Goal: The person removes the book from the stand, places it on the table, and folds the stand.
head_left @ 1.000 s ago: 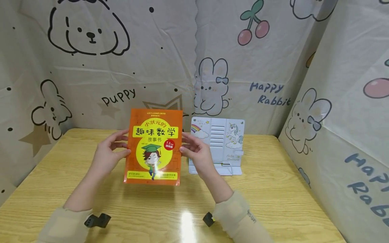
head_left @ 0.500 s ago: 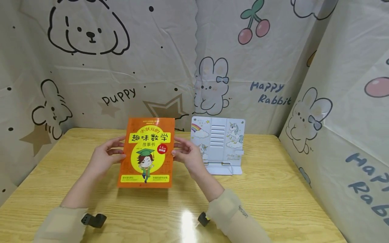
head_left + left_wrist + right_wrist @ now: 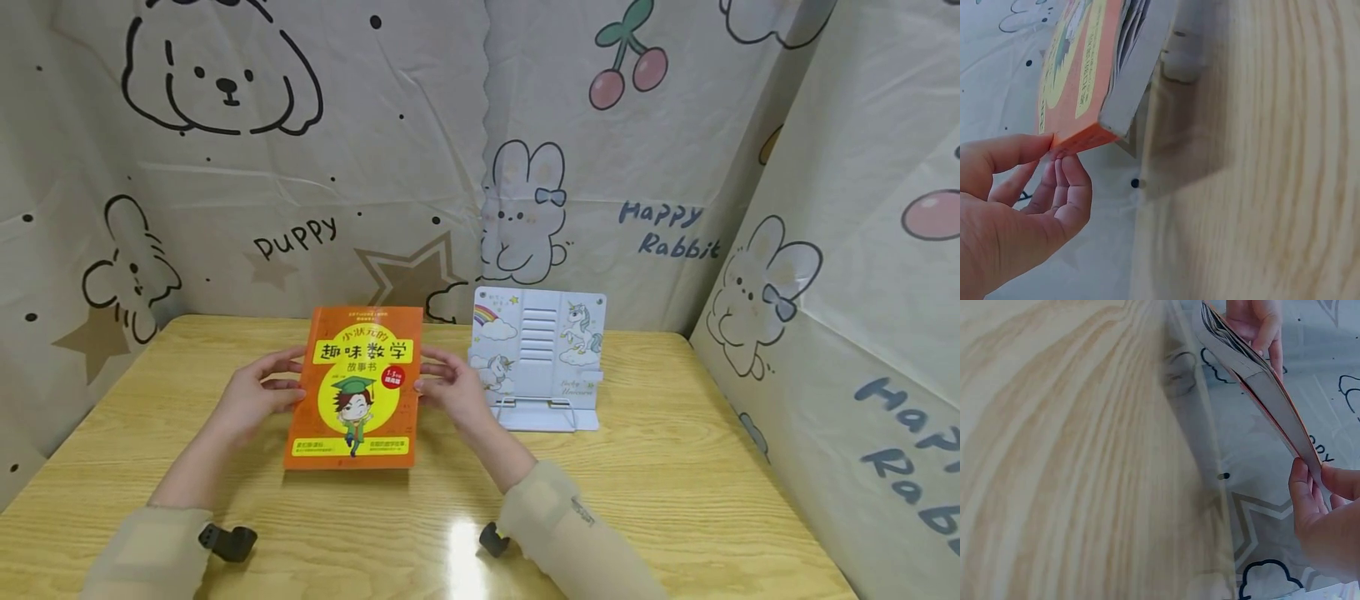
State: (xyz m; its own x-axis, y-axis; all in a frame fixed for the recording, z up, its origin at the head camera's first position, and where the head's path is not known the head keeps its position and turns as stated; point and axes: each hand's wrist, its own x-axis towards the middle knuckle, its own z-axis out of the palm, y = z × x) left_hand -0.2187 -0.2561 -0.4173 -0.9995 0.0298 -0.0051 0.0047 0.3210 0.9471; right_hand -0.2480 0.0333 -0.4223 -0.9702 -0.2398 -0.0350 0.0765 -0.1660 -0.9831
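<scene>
We see the orange book [image 3: 352, 408] above the tabletop [image 3: 675, 467], left of the white stand [image 3: 538, 373], cover facing us; its long axis runs near to far, title end farther and slightly right. The left hand [image 3: 255, 393] pinches its left edge, the right hand [image 3: 459, 390] its right.

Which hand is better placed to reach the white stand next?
Probably the right hand: it holds the side of the orange book nearer the white stand, while the left hand holds the opposite side.

The left hand [image 3: 1019, 228] pinches an orange book [image 3: 1088, 90] above a wooden table [image 3: 1279, 162].
</scene>
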